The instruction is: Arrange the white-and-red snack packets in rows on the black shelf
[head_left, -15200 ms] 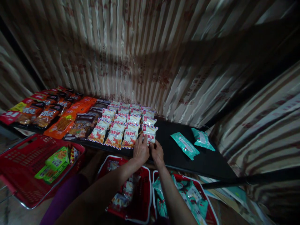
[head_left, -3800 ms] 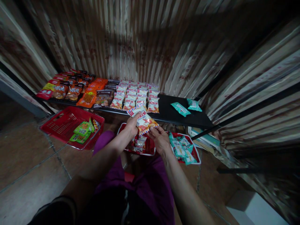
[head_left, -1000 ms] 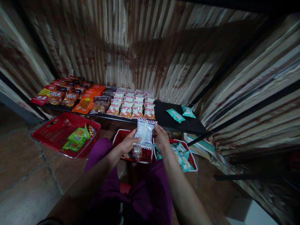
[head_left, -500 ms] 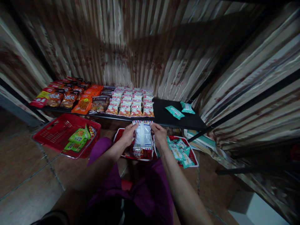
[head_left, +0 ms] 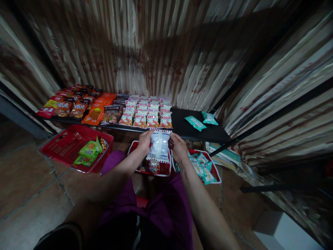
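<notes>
Snack packet (head_left: 159, 144): centre frame.
Left hand (head_left: 144, 143), right hand (head_left: 179, 147): fingers pinching its sides.
Red basket (head_left: 166, 170): drop risk if pinch slackens.

On the black shelf (head_left: 179, 121) lie, from left, red packets (head_left: 46, 112), orange-and-black packets (head_left: 63, 108), orange packets (head_left: 93, 114), brown packets (head_left: 111, 114), white packets (head_left: 139, 119) in dimly lit rows that seem to overlap, and two teal packets (head_left: 195, 123).

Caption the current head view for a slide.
Left hand and right hand hold a snack packet, back showing, above a red basket before a black shelf.
</notes>
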Action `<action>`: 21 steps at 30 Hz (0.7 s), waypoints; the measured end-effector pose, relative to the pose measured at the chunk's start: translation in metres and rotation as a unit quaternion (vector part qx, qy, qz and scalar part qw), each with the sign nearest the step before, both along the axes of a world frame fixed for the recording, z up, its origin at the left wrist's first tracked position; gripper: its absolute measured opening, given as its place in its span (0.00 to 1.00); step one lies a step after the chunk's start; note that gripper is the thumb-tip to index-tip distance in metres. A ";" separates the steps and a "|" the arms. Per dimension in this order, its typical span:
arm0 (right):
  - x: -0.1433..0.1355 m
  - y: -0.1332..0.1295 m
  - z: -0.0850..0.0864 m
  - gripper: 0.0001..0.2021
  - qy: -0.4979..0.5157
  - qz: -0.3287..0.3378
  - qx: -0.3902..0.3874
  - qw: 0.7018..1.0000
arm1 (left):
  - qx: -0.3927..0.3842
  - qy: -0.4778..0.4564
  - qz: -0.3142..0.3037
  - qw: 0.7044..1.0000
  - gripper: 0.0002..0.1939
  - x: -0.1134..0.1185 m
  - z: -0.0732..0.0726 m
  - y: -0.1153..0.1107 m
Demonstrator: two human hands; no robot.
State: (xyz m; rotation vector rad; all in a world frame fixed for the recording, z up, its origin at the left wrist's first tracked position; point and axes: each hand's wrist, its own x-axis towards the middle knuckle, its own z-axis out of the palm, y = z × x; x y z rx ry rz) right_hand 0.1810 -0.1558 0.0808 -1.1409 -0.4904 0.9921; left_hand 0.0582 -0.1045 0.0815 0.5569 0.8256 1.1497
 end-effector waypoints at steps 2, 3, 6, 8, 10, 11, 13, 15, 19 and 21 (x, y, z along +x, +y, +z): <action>-0.002 -0.007 -0.002 0.19 -0.001 0.046 -0.024 0.999 | -0.023 0.002 0.015 1.000 0.12 0.000 0.004 0.003; -0.004 -0.012 -0.003 0.20 -0.002 0.068 -0.040 0.997 | -0.037 0.007 0.027 0.999 0.12 -0.001 0.006 0.005; -0.011 -0.026 -0.008 0.23 -0.010 0.125 -0.066 0.990 | -0.065 0.024 0.058 0.996 0.11 -0.002 0.010 0.012; -0.016 -0.032 -0.010 0.25 -0.010 0.151 -0.057 0.987 | -0.070 0.032 0.061 0.995 0.10 -0.001 0.010 0.016; -0.020 -0.034 -0.012 0.26 -0.003 0.154 -0.045 0.987 | -0.070 0.037 0.057 0.995 0.10 0.001 0.010 0.018; -0.021 -0.035 -0.013 0.25 0.001 0.150 -0.042 0.988 | -0.066 0.038 0.057 0.995 0.11 0.002 0.010 0.019; -0.023 -0.034 -0.014 0.24 0.008 0.145 -0.041 0.989 | -0.049 0.040 0.056 0.996 0.12 0.004 0.010 0.022; -0.022 -0.034 -0.016 0.22 0.016 0.147 -0.037 0.988 | -0.023 0.051 0.038 0.998 0.13 0.004 0.012 0.026; -0.019 -0.033 -0.019 0.20 0.027 0.131 -0.031 0.990 | 0.012 0.092 -0.064 0.994 0.14 -0.002 0.015 0.035; -0.019 -0.032 -0.019 0.20 0.032 0.112 -0.026 0.993 | 0.015 0.097 -0.118 0.988 0.18 -0.007 0.014 0.033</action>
